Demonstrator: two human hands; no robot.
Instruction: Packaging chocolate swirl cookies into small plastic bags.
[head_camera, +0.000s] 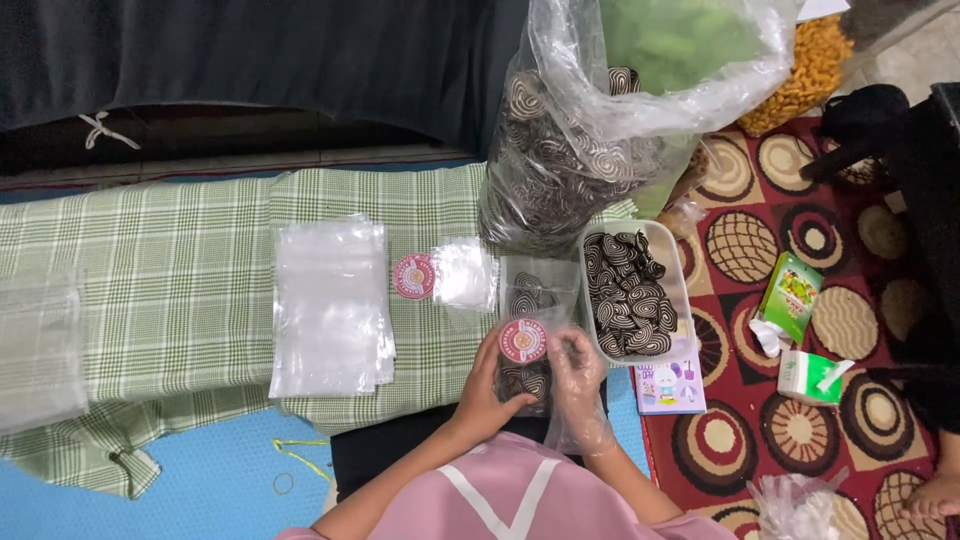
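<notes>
My left hand (487, 388) and my right hand (578, 378), which wears a thin clear plastic glove, both hold a small clear pouch (527, 365) with a round red label, filled with dark swirl-patterned chips. Just beyond it lies another filled pouch (535, 290). To the right stands a white plastic tub (680, 290) of the same swirl chips. A large clear bag (560, 160) of chips sits behind the tub. An empty labelled pouch (440, 275) lies to the left.
A stack of empty clear pouches (328, 305) lies on the green plaid cloth (150, 270). More clear plastic (40, 350) is at far left. Green and white cartons (790, 295) and a small booklet (668, 385) rest on the patterned red rug. Another person's foot (935, 495) is at lower right.
</notes>
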